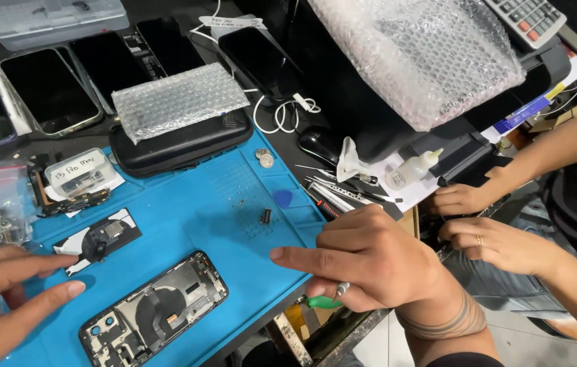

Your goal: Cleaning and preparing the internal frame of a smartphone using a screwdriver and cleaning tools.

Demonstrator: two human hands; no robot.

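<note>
Resting on the blue work mat (234, 224), the opened phone housing (154, 311) lay face-up at the mat's near edge, its inner boards and round coil bare. The left hand (0, 309) sat just left of the housing, fingers spread and flat, gripping nothing, one fingertip close to the housing's upper corner without clearly touching it. The right hand (370, 261) hovered to the right of the housing, past the mat's near-right corner, index finger pointing back toward the mat and the other fingers curled shut around a small green-handled tool (326, 299).

The housing looked light, thin and stiff, and probably fragile: the exposed parts and flat cables inside would not take pressure, so the safest hold would be along its long metal edges. A small dark part (266, 216) lay loose above and right of the housing, likely easy to flick away.

The mat seemed rubbery and grippy. Beyond the housing, at the mat's far edge, sat a black case (179, 143) topped with bubble wrap, and past that a row of phones (50, 88). To the housing's far right another person's hands (485, 224) worked at a crowded bench with a small white bottle (412, 170) and tweezers (332, 194).
</note>
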